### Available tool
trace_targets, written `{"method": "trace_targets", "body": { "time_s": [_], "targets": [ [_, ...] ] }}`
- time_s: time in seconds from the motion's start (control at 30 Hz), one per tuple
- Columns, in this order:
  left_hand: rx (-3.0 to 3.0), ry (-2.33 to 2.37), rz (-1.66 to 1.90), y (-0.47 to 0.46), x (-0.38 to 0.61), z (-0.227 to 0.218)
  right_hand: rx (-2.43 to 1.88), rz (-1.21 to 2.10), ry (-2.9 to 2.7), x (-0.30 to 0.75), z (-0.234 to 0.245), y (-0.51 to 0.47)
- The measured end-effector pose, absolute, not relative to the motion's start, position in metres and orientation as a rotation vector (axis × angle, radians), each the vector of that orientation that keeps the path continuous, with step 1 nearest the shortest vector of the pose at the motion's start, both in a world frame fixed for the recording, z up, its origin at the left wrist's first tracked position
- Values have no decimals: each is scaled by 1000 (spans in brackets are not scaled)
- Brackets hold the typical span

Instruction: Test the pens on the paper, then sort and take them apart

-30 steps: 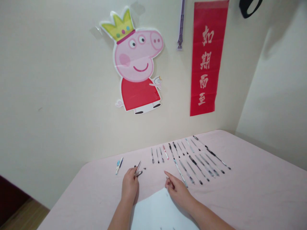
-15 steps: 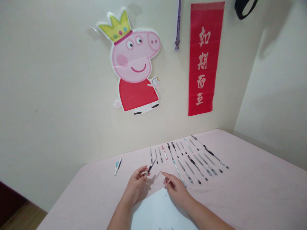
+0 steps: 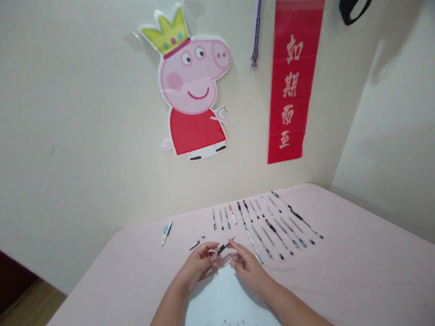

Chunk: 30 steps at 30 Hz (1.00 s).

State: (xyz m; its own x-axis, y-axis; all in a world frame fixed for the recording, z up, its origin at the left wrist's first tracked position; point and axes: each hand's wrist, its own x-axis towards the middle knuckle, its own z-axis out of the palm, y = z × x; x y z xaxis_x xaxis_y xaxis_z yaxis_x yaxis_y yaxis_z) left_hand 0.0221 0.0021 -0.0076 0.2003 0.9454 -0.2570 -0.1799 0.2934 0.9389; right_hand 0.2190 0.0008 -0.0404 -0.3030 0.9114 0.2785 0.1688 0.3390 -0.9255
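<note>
My left hand point(image 3: 203, 260) has its thumb and fingers closed around a slim pen point(image 3: 222, 247) with a black middle part, its thin tip slanting up to the right. Close by, my right hand point(image 3: 249, 266) stretches its index finger to the pen near the tip; its thumb stays apart from the pen and the other fingers are curled. Just beyond my left hand lie a short dark pen piece point(image 3: 195, 245) with a light end and a tiny grey piece point(image 3: 203, 237). White paper point(image 3: 227, 299) lies below my hands.
Several pens point(image 3: 272, 240) lie in two slanted rows to the right and behind. Two pens point(image 3: 166, 233) rest at the left. A pink cloth point(image 3: 356, 271) covers the table, which meets the wall at the back.
My left hand has moved right and slightly down with the pen, bringing it to my right index finger. The two small pieces beyond my left hand now show. The view has shifted slightly.
</note>
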Motion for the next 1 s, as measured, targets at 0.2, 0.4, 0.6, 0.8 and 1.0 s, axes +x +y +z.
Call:
{"method": "trace_targets", "body": {
  "time_s": [0.2,0.4,0.6,0.8,1.0],
  "targets": [
    [938,1033,952,2,20,-8,-946,1021,-1662,218,-45,4],
    [910,958,916,2,21,-7,-940,1031,-1646,219,-44,6],
    [936,998,869,1,22,-8,-937,1034,-1724,218,-43,6],
    [921,968,872,1,19,-9,-939,1053,-1609,217,-47,7],
    [954,930,912,3,16,-10,-1035,1027,-1313,225,-47,9]
  ]
}}
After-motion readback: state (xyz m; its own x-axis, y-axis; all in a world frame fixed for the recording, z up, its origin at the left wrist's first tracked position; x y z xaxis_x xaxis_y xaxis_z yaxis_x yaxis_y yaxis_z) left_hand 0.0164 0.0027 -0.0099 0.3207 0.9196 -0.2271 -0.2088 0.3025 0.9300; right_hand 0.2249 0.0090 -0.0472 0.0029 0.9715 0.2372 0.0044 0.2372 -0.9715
